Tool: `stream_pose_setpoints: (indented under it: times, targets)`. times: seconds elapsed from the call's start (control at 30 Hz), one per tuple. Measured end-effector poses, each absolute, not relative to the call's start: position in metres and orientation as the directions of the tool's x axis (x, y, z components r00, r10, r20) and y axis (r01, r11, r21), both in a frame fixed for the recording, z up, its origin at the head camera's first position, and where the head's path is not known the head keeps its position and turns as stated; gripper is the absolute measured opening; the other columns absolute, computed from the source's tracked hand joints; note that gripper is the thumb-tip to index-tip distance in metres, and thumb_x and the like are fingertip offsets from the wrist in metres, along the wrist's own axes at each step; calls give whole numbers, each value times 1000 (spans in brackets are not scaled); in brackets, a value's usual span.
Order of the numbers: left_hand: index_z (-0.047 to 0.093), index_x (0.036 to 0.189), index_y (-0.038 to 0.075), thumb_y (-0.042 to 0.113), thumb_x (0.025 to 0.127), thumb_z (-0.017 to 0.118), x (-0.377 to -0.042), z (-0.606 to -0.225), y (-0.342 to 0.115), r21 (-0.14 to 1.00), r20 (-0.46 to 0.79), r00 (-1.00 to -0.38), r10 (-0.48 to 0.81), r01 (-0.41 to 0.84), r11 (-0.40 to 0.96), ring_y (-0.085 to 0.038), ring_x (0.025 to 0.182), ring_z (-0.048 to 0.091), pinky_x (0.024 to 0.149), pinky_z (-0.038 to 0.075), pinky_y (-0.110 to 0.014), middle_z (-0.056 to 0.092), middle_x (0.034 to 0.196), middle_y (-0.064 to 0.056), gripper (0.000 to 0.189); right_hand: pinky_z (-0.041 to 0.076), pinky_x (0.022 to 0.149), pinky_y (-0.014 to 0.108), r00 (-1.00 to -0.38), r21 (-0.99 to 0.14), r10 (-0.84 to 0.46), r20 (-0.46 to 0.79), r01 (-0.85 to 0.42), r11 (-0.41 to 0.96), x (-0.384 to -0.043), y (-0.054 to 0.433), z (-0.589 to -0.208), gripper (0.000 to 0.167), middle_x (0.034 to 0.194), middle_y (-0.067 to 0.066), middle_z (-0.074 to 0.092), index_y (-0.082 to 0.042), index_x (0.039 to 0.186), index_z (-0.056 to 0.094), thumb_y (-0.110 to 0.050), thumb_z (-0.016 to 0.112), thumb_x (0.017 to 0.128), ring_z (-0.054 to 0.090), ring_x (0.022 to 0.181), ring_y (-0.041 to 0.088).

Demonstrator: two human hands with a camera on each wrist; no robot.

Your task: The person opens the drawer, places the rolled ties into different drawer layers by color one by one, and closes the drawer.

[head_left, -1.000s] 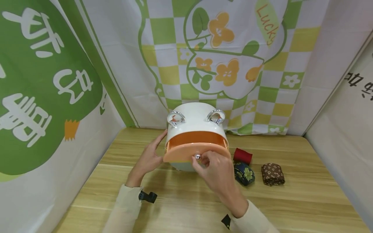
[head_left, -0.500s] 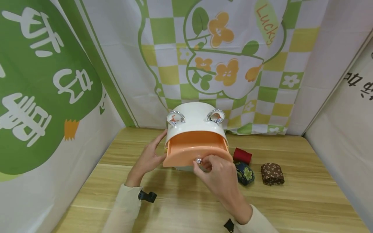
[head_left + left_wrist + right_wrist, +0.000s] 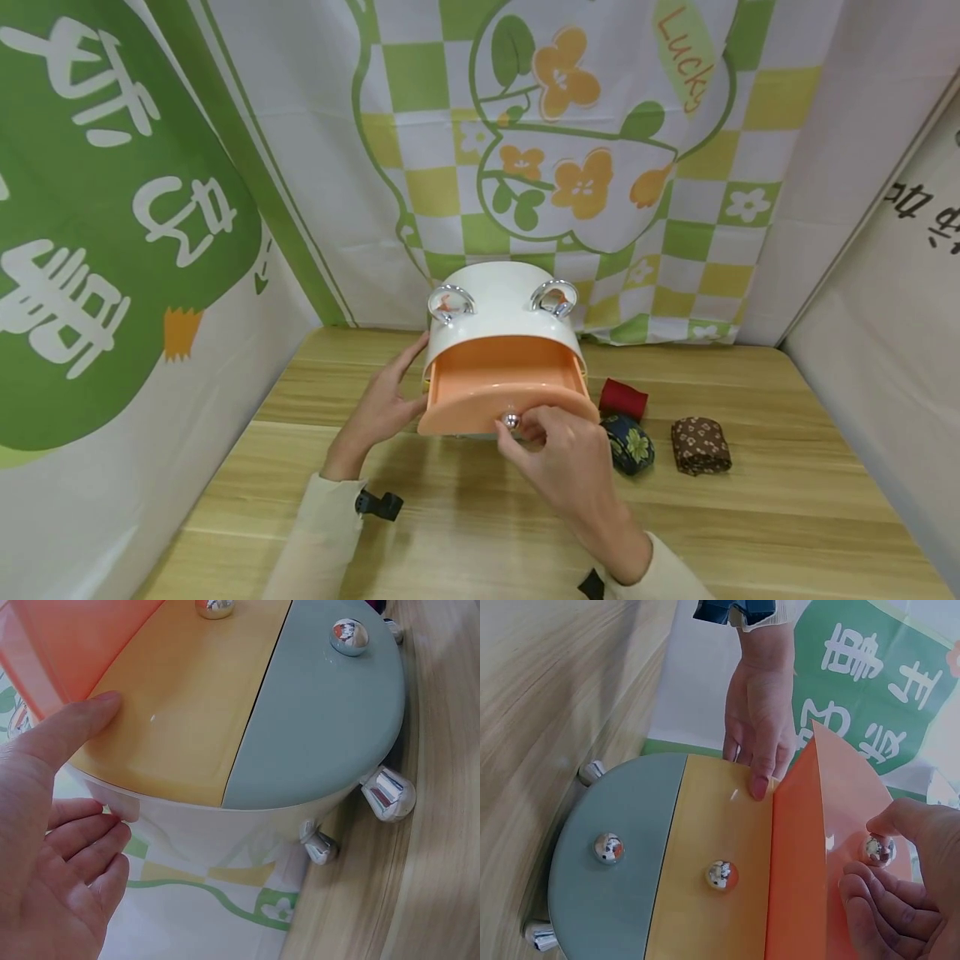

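A small white drawer cabinet [image 3: 498,296] stands at the back of the table. Its top orange drawer [image 3: 480,410] is pulled out, and the inside shows bare. My right hand [image 3: 566,458] pinches that drawer's round silver knob [image 3: 877,850] between thumb and fingers. At the cabinet's left side is my left hand [image 3: 382,400]. Its thumb rests on the yellow drawer [image 3: 169,712], while the relaxed fingers lie along the white side wall. Below the yellow one, the blue-grey drawer [image 3: 311,712] is closed.
Right of the cabinet lie three rolled pieces of cloth: a red roll [image 3: 624,400], a dark blue flowered roll [image 3: 628,444] and a brown patterned roll [image 3: 701,446]. Two chrome rings [image 3: 452,302] stick up from the cabinet top. A patterned cloth [image 3: 420,192] hangs right behind.
My right hand has drawn the orange drawer farther out toward me, so more of its inside shows. The left hand has stayed at the cabinet's side.
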State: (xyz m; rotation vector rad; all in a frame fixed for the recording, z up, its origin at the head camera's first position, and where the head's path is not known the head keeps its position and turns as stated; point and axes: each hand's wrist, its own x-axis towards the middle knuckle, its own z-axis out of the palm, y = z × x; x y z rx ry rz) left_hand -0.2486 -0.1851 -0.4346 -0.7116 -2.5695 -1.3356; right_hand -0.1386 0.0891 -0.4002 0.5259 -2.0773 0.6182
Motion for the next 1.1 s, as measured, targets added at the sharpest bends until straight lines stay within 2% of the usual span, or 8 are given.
stream_pose_setpoints:
  times: [0.37, 0.47, 0.6, 0.83, 0.93, 1.1]
  targets:
    - [33, 167, 10, 14, 93, 81, -250, -435, -186, 717, 371, -864, 340, 499, 487, -42, 157, 35, 125, 32, -67, 36, 172, -15, 88, 49, 47, 20, -496, -197, -154, 854, -584, 788, -137, 90, -404, 30, 63, -7, 68, -13, 69, 70, -28, 95, 71, 59, 52, 3]
    - [33, 167, 12, 15, 93, 82, -249, -434, -186, 723, 365, -867, 338, 493, 484, -41, 158, 35, 125, 32, -67, 35, 172, -13, 89, 50, 49, 20, -479, -180, -178, 860, -611, 771, -136, 93, -407, 29, 65, -6, 70, -14, 72, 71, -28, 96, 70, 61, 55, 3]
    - [32, 167, 15, 17, 93, 82, -249, -434, -186, 724, 361, -869, 339, 490, 486, -41, 158, 34, 125, 32, -68, 35, 172, -13, 89, 54, 53, 21, -487, -187, -218, 846, -652, 734, -135, 104, -413, 28, 70, -6, 73, -14, 75, 73, -26, 97, 68, 66, 60, 4]
    - [32, 167, 13, 15, 93, 81, -249, -433, -186, 728, 359, -869, 340, 489, 480, -41, 158, 34, 126, 31, -66, 35, 172, -14, 89, 54, 56, 18, -562, -216, -236, 793, -621, 753, -135, 133, -434, 27, 71, -6, 74, -16, 77, 73, -24, 97, 67, 67, 61, 3]
    - [32, 167, 11, 16, 93, 82, -249, -434, -186, 728, 361, -868, 341, 491, 478, -41, 158, 34, 126, 31, -66, 35, 172, -14, 90, 56, 56, 18, -634, -261, -219, 742, -573, 777, -135, 148, -440, 25, 72, -5, 76, -16, 78, 74, -23, 97, 70, 69, 61, 4]
    - [31, 168, 16, 17, 93, 82, -250, -436, -186, 728, 360, -866, 348, 494, 475, -40, 158, 34, 126, 31, -66, 34, 173, -13, 90, 59, 58, 21, -767, -345, -157, 623, -449, 824, -135, 174, -445, 21, 73, -3, 77, -14, 83, 78, -23, 96, 76, 71, 62, 6]
